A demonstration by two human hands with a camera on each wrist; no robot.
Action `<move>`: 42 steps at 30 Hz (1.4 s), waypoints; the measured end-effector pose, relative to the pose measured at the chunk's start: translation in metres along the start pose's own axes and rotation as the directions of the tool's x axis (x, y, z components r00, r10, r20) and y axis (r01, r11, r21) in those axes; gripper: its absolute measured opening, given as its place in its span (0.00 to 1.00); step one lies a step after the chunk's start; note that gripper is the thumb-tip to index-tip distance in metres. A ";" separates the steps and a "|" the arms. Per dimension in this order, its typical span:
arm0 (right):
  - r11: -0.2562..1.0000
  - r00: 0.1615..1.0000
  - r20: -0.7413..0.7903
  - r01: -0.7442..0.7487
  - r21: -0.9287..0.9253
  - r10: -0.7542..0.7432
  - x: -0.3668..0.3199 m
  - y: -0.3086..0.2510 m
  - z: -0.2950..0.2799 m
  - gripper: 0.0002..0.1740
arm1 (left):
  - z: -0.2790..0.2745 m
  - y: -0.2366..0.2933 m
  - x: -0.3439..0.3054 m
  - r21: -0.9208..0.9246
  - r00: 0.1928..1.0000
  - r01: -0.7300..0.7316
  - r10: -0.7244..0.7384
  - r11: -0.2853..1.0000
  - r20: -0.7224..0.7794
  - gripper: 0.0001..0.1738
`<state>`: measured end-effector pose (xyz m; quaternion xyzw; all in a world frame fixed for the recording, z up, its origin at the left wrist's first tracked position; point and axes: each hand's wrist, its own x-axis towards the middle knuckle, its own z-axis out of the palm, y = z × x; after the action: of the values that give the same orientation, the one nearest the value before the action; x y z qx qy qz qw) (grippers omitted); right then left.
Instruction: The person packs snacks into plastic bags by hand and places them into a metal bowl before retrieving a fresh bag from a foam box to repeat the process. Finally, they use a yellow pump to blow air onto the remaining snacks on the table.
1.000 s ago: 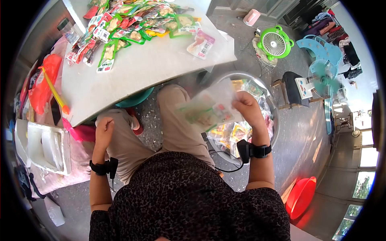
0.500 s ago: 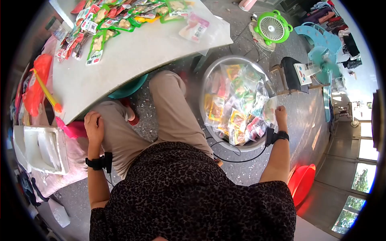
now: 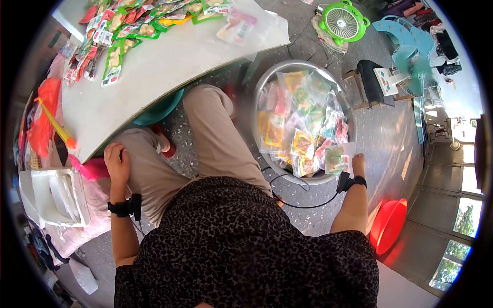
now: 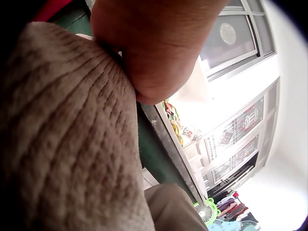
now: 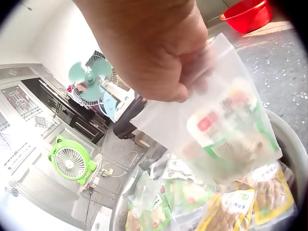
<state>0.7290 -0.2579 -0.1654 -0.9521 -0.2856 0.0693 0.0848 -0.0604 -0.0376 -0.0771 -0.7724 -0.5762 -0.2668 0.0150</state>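
My right hand [image 3: 359,164] pinches the top edge of a clear plastic bag [image 5: 226,144] with green-edged food packets inside. The bag hangs over the near right side of a round metal basin [image 3: 255,115]. In the right wrist view, the thumb and fingers are closed on the bag's upper edge. Bagged food packets [image 3: 303,105], some yellow, some green or red, fill the basin below. My left hand [image 3: 117,164] rests on the left thigh [image 3: 149,159] beside the table edge, holding nothing, its fingers loosely bent.
A pale table [image 3: 154,77] in front bears a heap of loose food packets [image 3: 138,25] and a clear bag with a pink-topped packet [image 3: 237,26]. A green fan [image 3: 343,23], a red tub [image 3: 387,226] and a foam box [image 3: 54,197] stand around. A black cable [image 3: 308,205] runs by the basin.
My right hand has carried the bag from in front of the right knee rightward to the basin's near right side. The left hand has settled onto the thigh; the view has shifted slightly.
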 end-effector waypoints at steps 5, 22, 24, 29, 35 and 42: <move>0.993 0.998 0.059 0.005 -0.121 0.002 -0.067 -0.027 0.002 0.11 | 0.002 0.000 -0.001 -0.008 1.000 0.011 -0.011 1.000 -0.003 0.07; 0.477 0.610 0.026 0.592 0.649 -0.792 -0.082 -0.357 0.037 0.07 | -0.056 -0.026 -0.027 -0.158 0.908 0.315 -0.346 0.936 -0.239 0.07; 0.396 0.541 0.009 0.602 0.693 -0.841 -0.127 -0.412 0.020 0.06 | -0.080 -0.046 -0.039 -0.018 0.859 0.399 -0.380 0.917 -0.342 0.08; 0.103 0.260 -0.193 0.807 0.581 -0.946 -0.210 -0.483 0.025 0.09 | -0.156 -0.122 -0.076 0.421 0.783 0.565 -0.299 0.710 -0.546 0.18; -0.098 0.039 -0.346 0.923 0.372 -0.937 -0.233 -0.504 0.062 0.10 | -0.175 -0.204 -0.130 0.266 0.589 0.808 -0.714 0.525 -0.379 0.17; -0.110 0.008 -0.383 0.952 0.287 -0.924 -0.236 -0.504 0.064 0.09 | -0.182 -0.216 -0.135 0.239 0.740 0.672 -0.648 0.701 -0.180 0.11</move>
<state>0.2543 0.0339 -0.1063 -0.4147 -0.8408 0.0297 0.3467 -0.3525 -0.1445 -0.0410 -0.4919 -0.8459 -0.1990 0.0544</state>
